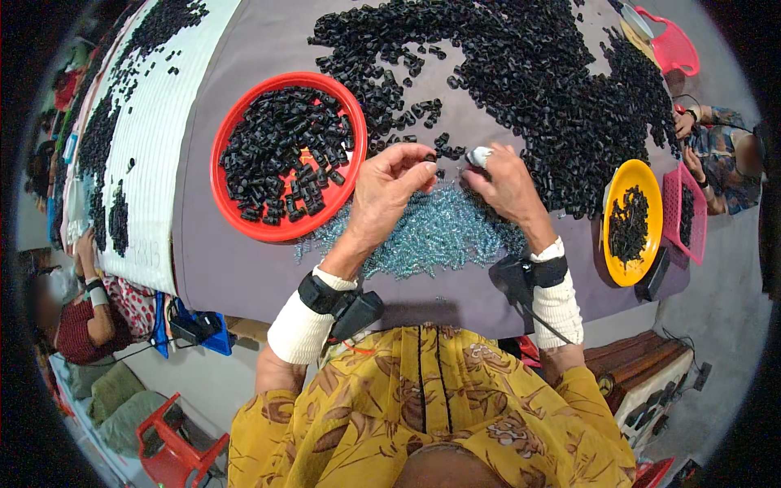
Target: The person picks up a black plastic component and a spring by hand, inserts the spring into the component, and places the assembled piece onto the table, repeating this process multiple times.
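My left hand (381, 195) is closed in a pinch, with a small black plastic piece (431, 157) at its fingertips. Close by on the right, my right hand (508, 189) has its fingers pressed together and a white wrap (480, 156) round one finger; whatever it holds is too small to make out. Under and between both hands spreads a heap of small bluish metal springs (423, 240). Loose black plastic pieces (521, 77) cover much of the tabletop beyond. To the left of my left hand, a round red tray (217, 163) contains more black pieces.
A yellow plate (648, 191) and a pink basket (671, 183), both holding black pieces, stand at the table's right side. Another person's hands (690, 142) reach in there. At far left, a second person (85, 317) works at a white-covered table (150, 154). A red chair (175, 439) stands lower left.
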`<state>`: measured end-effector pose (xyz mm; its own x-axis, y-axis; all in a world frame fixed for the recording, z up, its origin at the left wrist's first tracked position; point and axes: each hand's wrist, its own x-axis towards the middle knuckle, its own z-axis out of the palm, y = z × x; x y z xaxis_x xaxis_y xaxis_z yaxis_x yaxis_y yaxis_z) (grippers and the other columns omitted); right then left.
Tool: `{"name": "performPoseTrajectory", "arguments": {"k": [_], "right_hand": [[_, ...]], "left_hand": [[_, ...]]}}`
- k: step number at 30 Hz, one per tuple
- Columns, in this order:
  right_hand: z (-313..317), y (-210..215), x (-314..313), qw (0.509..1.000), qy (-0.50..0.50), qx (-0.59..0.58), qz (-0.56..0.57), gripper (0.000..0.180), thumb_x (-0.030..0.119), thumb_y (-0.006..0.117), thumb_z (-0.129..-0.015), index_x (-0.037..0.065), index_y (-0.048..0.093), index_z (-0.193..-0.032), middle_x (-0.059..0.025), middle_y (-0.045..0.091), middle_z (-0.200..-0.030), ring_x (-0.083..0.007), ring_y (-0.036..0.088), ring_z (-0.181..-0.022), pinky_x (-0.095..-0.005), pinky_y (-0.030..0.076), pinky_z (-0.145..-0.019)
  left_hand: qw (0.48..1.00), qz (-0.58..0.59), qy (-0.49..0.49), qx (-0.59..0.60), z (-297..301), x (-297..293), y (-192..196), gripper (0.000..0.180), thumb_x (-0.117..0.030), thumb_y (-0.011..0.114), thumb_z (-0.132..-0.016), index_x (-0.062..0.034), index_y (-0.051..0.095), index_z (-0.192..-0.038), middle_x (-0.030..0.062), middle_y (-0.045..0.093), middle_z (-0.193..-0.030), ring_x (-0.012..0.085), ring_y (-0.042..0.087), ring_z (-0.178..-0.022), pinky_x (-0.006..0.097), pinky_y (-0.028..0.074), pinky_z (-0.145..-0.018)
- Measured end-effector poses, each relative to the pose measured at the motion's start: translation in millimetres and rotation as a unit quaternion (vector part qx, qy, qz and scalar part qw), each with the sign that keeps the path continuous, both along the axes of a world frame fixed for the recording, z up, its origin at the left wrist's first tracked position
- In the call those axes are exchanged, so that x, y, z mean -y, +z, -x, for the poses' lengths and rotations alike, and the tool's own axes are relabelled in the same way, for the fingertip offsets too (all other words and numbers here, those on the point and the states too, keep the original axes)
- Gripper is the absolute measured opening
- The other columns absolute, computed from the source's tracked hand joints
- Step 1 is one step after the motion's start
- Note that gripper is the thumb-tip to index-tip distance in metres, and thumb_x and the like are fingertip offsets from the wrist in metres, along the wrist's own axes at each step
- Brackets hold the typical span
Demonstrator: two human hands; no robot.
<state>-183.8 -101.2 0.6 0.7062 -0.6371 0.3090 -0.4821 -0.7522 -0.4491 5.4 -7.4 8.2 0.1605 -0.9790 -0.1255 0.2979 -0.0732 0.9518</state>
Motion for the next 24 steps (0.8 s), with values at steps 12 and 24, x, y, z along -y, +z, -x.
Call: {"name": "performPoseTrajectory", "arguments": {"k": [12,24], "right_hand": [[-13,50,-11,0.995,0.074,0.057,0.018,0.015,0.011,0.067,-0.075,0.001,0.056,-0.075,-0.0133,0.055,-0.068,-0.0316,0.053,-0.072,-0.0395,0.040,-0.070],[-4,54,-29,0.993,0.045,0.052,-0.091,0.012,0.007,0.065,-0.075,0.000,0.057,-0.079,-0.0149,0.055,-0.072,-0.0351,0.053,-0.072,-0.0419,0.043,-0.065]], "left_hand": [[0.987,0.039,-0.017,0.152,11,-4,-2,0.020,-0.007,0.063,-0.085,0.0002,0.065,-0.104,0.0013,0.062,-0.087,0.0065,0.057,-0.075,0.020,0.046,-0.066],[0.959,0.088,-0.029,0.269,27,-14,6,0.019,-0.005,0.066,-0.080,0.0002,0.067,-0.098,0.0048,0.062,-0.081,0.0110,0.055,-0.070,0.024,0.043,-0.061]]}}
